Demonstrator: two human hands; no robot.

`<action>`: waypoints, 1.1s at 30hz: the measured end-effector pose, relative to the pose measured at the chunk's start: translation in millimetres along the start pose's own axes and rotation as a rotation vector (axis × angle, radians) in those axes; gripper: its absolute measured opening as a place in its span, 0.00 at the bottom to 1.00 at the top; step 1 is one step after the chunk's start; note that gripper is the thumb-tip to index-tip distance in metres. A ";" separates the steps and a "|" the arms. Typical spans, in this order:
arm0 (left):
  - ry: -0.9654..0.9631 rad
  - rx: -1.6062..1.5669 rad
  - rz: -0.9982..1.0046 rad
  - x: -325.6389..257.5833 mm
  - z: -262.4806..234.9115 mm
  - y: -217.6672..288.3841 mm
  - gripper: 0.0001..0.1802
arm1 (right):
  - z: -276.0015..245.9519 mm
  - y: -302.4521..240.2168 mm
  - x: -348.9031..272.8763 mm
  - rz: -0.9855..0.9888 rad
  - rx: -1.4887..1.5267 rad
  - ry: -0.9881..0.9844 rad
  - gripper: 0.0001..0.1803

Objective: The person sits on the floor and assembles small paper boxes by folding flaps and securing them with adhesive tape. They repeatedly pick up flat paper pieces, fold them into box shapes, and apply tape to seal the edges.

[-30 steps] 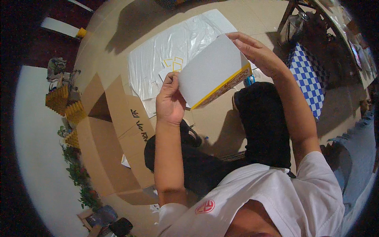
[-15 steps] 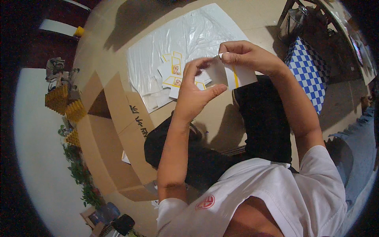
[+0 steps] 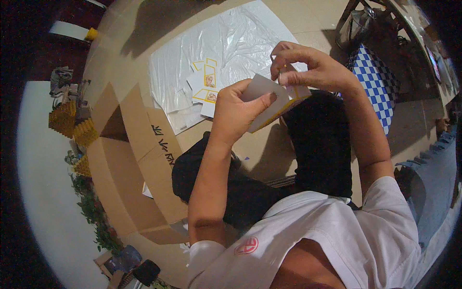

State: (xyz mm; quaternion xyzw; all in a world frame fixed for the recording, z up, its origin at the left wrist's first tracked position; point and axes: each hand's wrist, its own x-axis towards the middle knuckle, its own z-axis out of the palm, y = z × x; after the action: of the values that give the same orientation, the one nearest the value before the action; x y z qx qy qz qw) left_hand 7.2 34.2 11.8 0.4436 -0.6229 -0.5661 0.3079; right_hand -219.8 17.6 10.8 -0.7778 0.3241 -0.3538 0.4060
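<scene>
Between my hands is a small white paper box (image 3: 264, 94) with yellow edging, held tilted and partly folded into shape. My left hand (image 3: 236, 111) grips its near panel, the thumb pressed flat on the white face and the fingers hidden behind. At the far right end, my right hand (image 3: 315, 70) pinches a flap between bent fingers and thumb. Beyond my left hand, several flat white box blanks (image 3: 206, 86) with yellow lines and small printed drawings lie overlapping on a white board (image 3: 231, 43) wrapped in clear plastic.
A large open cardboard carton (image 3: 137, 166) stands on the floor to my left, with potted plants (image 3: 91, 207) past it. At right sit a blue-and-white checkered panel (image 3: 373, 86) and a table (image 3: 418, 43). Blue fabric (image 3: 430, 178) hangs near my right elbow.
The paper box has turned, so a broad white panel now faces up under my left thumb. My left fingers have closed on it, and my right hand has moved slightly to its end flap.
</scene>
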 end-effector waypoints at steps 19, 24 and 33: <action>-0.104 -0.090 0.028 1.4 -8.4 -6.6 0.13 | -4.5 2.4 -5.2 0.111 0.057 -0.060 0.11; -0.102 -0.054 0.023 -4.8 -5.2 5.9 0.10 | -2.2 -2.7 -7.8 0.222 0.040 -0.014 0.11; -0.077 0.018 0.083 -4.4 5.3 -1.5 0.09 | 17.5 -12.8 -6.8 0.223 -0.079 0.094 0.24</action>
State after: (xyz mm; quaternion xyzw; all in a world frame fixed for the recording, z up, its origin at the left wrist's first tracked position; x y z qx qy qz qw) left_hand 4.7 40.5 10.1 0.3981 -0.6573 -0.5638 0.3028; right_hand -206.5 36.0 12.5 -0.7347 0.4411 -0.3295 0.3963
